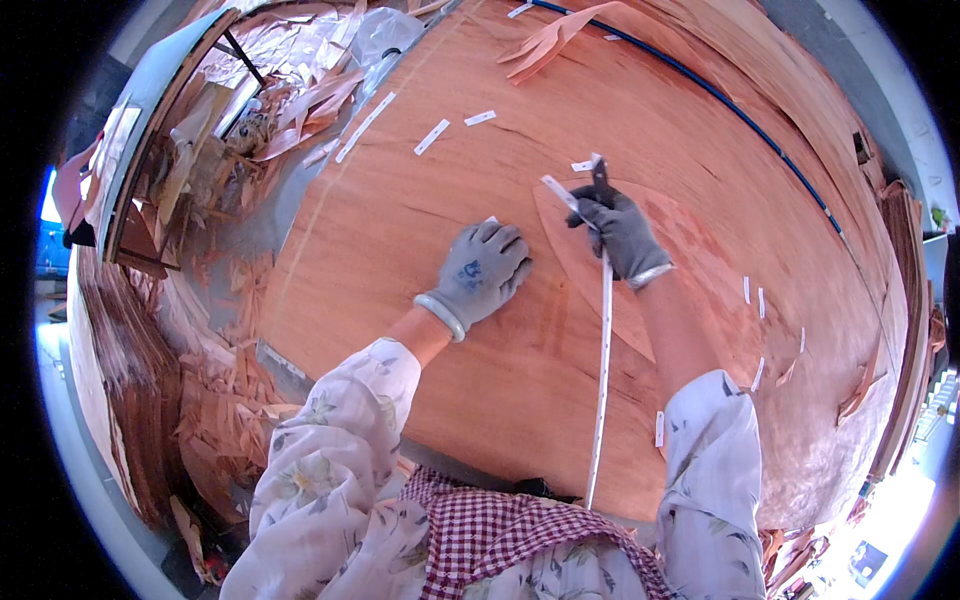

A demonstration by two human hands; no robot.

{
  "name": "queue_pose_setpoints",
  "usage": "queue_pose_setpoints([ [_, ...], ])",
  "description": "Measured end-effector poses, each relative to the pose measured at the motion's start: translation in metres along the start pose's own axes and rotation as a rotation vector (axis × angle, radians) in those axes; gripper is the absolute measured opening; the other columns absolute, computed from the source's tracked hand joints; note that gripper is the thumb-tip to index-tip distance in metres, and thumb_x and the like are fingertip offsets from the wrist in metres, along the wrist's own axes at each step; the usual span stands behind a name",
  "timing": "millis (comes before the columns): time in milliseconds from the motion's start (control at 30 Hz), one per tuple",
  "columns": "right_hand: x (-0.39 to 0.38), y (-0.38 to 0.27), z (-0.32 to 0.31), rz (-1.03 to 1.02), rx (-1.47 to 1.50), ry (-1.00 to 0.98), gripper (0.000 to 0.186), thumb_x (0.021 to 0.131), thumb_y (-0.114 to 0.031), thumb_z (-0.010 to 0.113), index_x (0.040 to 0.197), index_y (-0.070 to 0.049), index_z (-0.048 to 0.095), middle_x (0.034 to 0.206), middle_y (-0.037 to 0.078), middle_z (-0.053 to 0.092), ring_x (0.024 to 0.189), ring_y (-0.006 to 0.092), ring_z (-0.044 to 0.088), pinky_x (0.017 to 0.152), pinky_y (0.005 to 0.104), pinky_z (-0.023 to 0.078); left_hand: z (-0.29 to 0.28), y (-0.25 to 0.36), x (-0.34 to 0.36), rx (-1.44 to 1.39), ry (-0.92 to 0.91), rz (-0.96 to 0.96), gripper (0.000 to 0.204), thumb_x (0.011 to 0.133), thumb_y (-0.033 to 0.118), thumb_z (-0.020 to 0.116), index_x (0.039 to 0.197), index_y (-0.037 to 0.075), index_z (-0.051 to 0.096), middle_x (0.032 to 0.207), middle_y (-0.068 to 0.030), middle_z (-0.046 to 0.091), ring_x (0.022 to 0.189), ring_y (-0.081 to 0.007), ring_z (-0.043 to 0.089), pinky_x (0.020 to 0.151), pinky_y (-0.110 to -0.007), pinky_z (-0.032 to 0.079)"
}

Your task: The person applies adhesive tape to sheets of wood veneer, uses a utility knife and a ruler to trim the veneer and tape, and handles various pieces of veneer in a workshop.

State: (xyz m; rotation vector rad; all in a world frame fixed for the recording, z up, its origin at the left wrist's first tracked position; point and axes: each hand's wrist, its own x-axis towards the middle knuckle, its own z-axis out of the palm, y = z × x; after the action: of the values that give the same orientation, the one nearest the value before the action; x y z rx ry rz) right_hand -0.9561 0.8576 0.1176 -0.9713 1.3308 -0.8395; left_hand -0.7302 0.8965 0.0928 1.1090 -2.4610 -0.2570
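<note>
My left hand point(478, 270), in a grey glove, rests on a large pinkish-brown wood veneer sheet point(430, 370) with its fingers apart and slightly bent. A small white scrap partly shows at its fingertips. My right hand point(615, 230), also gloved, is closed on a long white dotted tape strip point(605, 370), whose short upper end point(560, 195) sticks out up-left and whose length runs down toward me. A dark narrow shape at the top of that hand is unclear. An oval veneer patch point(670, 270) lies under and right of it. Short white tape pieces point(432, 137) dot the sheet.
A blue hose point(700, 90) curves across the back and right. A loose veneer strip point(560, 35) lies at the back. Left are a metal-framed stand point(140, 170), heaped scraps point(230, 380) and a veneer stack point(130, 380); another stack point(900, 240) is at the right.
</note>
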Motion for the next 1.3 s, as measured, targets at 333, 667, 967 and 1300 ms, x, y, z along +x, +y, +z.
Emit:
queue_pose_setpoints([
  [333,0.049,0.037,0.007,-0.098,-0.375,0.089,0.026,0.08,-0.023,0.068,0.089,0.0,0.06,0.07,0.011,0.066,0.057,0.0185,0.062,0.053,0.0313,0.048,0.02,0.004,0.047,0.07,-0.013,-0.188,0.042,0.086,0.024,0.058,0.125,0.011,0.054,0.132,-0.0111,0.05,0.095,-0.0315,0.059,0.078,-0.043,0.048],
  [667,-0.038,-0.008,0.008,0.026,-0.291,-0.085,0.02,0.084,-0.017,0.063,0.089,0.002,0.06,0.067,0.007,0.062,0.056,0.0107,0.059,0.05,0.025,0.045,0.016,0.002,0.052,0.167,-0.16,-0.202,0.042,0.084,0.026,0.059,0.125,0.014,0.054,0.132,-0.0082,0.05,0.09,-0.0304,0.06,0.075,-0.044,0.05],
  [967,-0.041,0.004,-0.014,0.078,-0.298,-0.274,0.025,0.087,-0.02,0.056,0.103,-0.002,0.063,0.073,0.0,0.061,0.056,0.005,0.046,0.049,0.02,0.036,0.004,-0.012,0.029,-0.193,0.074,-0.099,0.041,0.08,0.018,0.063,0.12,0.01,0.057,0.13,-0.0104,0.051,0.106,-0.0333,0.053,0.09,-0.041,0.044],
  [1300,-0.121,0.001,0.011,-0.126,-0.935,-0.735,0.019,0.083,-0.022,0.056,0.095,-0.009,0.062,0.077,0.011,0.063,0.072,0.0255,0.063,0.063,0.0372,0.049,-0.043,0.017,-0.042,0.089,-0.01,-0.034,0.055,0.081,0.038,0.063,0.128,0.012,0.052,0.136,-0.011,0.047,0.128,-0.033,0.04,0.108,-0.047,0.027],
])
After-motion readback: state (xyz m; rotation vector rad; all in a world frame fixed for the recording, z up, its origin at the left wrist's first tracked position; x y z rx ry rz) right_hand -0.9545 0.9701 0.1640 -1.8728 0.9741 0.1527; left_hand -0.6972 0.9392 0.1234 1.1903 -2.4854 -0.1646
